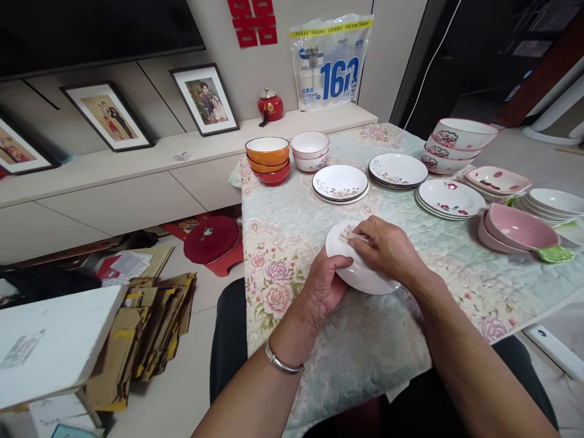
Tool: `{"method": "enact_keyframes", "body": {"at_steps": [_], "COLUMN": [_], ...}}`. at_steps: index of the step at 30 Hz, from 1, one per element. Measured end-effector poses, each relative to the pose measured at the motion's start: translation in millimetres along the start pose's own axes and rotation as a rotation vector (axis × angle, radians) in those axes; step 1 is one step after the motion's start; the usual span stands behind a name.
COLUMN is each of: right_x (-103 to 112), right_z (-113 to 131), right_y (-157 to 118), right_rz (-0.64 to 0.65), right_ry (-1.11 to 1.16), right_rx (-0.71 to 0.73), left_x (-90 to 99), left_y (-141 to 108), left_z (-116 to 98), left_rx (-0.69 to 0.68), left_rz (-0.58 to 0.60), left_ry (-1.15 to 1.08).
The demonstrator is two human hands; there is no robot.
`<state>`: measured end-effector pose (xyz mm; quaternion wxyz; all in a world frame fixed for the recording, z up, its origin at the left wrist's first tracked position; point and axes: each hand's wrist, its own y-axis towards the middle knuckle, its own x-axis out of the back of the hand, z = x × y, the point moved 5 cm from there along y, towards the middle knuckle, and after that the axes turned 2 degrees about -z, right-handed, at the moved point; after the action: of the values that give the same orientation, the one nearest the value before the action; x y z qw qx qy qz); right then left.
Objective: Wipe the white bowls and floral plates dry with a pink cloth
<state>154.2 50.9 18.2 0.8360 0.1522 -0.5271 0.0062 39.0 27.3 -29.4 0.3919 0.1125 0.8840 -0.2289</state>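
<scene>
A white plate point(374, 278) is tilted above the near part of the table. My left hand point(323, 281) grips its left rim, thumb on the upper face. Pressed to the plate's surface, my right hand point(381, 243) pinches a thin, whitish cloth or tissue point(347, 233). Beyond the plate stand a stack of white plates with dark rims point(340, 182), another dark-rimmed stack point(398, 169) and a stack of plates with red flowers point(451, 198). The underside of the held plate is hidden.
Orange and red bowls point(268, 159) and white bowls point(310, 149) stand at the table's far left. Large bowls point(458, 143), pink leaf-shaped bowls point(522, 226) and small white dishes point(556, 202) are on the right. Folded cardboard point(132, 340) and a red stool point(212, 240) are left of the table point(283, 243).
</scene>
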Motion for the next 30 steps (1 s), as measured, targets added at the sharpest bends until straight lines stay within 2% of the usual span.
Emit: {"method": "enact_keyframes", "body": {"at_steps": [4, 10, 14, 18, 22, 26, 30], "right_x": [-2.5, 1.5, 10.7, 10.1, 2.1, 3.9, 10.0], "right_z": [8.8, -4.2, -10.3, 2.3, 8.3, -3.8, -7.8], "right_y": [-0.5, 0.8, -1.4, -2.7, -0.1, 1.0, -1.1], "right_rz": [0.005, -0.084, 0.015, 0.101, 0.052, -0.026, 0.014], "right_ry": [0.099, -0.038, -0.063, 0.05, 0.05, -0.044, -0.091], "right_rx": [0.061, -0.09, -0.117, -0.042, -0.031, -0.116, -0.136], "left_x": [-0.8, 0.1, 0.4, -0.8, -1.0, 0.4, 1.6], "left_y": [-0.8, -0.2, -0.6, -0.9, -0.8, -0.3, 0.0], "left_z": [-0.8, 0.6, -0.1, -0.9, -0.5, 1.0, 1.2], "left_rx": [-0.004, 0.006, 0.011, 0.011, -0.004, 0.001, -0.001], "left_rz": [0.006, 0.025, 0.01, 0.004, 0.015, 0.029, 0.019], "left_ry": [0.014, -0.004, -0.008, 0.013, 0.018, -0.004, -0.008]}}
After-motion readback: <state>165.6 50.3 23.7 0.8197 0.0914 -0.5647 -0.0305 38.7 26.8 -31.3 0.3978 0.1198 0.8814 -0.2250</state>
